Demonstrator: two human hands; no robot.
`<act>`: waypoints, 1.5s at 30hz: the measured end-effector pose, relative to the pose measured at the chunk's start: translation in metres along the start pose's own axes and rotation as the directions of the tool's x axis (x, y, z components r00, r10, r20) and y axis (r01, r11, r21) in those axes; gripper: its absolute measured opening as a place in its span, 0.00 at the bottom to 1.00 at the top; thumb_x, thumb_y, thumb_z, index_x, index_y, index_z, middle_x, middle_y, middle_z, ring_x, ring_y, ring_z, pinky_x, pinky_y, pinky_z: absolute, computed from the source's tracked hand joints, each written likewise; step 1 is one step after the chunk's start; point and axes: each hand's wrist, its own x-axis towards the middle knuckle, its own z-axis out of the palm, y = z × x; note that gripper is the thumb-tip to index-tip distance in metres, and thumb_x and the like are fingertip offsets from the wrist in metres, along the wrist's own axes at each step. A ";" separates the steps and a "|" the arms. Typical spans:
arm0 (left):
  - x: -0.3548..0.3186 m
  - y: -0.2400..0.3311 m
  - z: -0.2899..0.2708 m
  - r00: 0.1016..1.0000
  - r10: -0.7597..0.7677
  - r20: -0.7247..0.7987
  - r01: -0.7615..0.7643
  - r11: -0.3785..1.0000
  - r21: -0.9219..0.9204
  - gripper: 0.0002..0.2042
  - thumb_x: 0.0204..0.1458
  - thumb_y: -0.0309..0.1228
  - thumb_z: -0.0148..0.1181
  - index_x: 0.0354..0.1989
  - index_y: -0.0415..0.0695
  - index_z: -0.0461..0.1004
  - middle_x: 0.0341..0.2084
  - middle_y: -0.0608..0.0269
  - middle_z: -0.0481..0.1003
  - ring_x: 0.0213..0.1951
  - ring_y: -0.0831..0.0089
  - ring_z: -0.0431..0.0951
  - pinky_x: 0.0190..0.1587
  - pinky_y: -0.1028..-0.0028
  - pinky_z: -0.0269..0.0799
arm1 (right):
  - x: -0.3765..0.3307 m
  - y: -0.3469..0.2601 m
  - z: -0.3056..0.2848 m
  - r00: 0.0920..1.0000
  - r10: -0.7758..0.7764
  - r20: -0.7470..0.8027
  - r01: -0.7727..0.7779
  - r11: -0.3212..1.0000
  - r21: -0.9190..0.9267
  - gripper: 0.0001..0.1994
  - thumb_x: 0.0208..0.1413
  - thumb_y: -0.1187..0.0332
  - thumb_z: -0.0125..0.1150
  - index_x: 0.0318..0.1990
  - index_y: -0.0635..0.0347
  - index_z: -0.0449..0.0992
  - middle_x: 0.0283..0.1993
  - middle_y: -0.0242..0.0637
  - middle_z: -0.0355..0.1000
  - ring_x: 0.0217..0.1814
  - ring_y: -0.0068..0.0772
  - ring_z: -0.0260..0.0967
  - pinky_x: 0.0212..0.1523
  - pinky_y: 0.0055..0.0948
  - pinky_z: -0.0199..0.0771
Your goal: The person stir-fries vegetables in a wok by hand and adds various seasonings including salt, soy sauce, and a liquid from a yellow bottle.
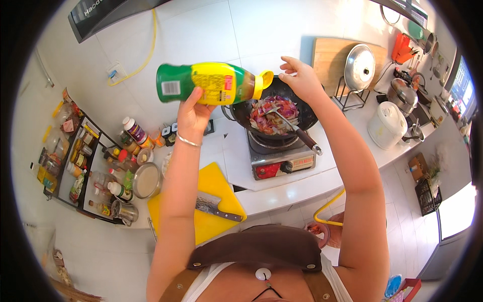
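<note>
In my left hand (195, 108) I hold a green squeeze bottle (171, 83) with a yellow label, lying nearly level in the air. Its yellow flip cap (262, 83) stands open and points right, over the wok's left part. My right hand (301, 80) is just right of the cap, not touching it, with fingers apart and nothing in them. Below both hands a black wok (311, 120) sits on a portable gas stove (283, 163). Sliced purple and red food (266, 113), likely onion, fills its bottom. A spatula (297, 131) rests in it, its dark handle leaning over the near right rim.
A yellow cutting board (209, 183) with a cleaver (216, 206) lies at the counter's near left. Condiment bottles (133, 131) and a rack (75, 166) crowd the left. A lid (359, 68) on a stand, a wooden board (324, 58) and a white rice cooker (386, 126) are at right.
</note>
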 end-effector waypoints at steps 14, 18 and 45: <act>0.122 -0.006 0.089 0.928 -0.009 0.372 -0.314 0.517 0.797 0.22 0.36 0.22 0.72 0.43 0.38 0.73 0.40 0.59 0.77 0.43 0.68 0.76 0.50 0.70 0.70 | 0.077 0.019 0.040 0.969 -0.219 0.113 0.127 0.837 0.532 0.30 0.37 0.65 0.75 0.48 0.68 0.68 0.43 0.43 0.74 0.46 0.35 0.71 0.51 0.32 0.69; 0.142 -0.025 0.086 0.925 0.031 0.378 -0.340 0.509 0.791 0.21 0.36 0.21 0.72 0.42 0.40 0.74 0.39 0.60 0.78 0.41 0.70 0.77 0.49 0.70 0.71 | 0.096 0.042 0.045 0.974 -0.216 0.066 0.158 0.861 0.483 0.30 0.38 0.65 0.75 0.48 0.67 0.68 0.43 0.42 0.74 0.46 0.34 0.71 0.49 0.31 0.71; 0.175 -0.065 0.073 0.921 0.205 0.332 -0.360 0.117 0.926 0.22 0.31 0.28 0.76 0.38 0.39 0.76 0.36 0.57 0.79 0.39 0.69 0.79 0.46 0.72 0.72 | 0.122 0.091 0.060 0.983 -0.185 0.024 0.139 0.815 0.562 0.28 0.37 0.72 0.75 0.48 0.66 0.69 0.42 0.40 0.75 0.45 0.32 0.73 0.48 0.31 0.72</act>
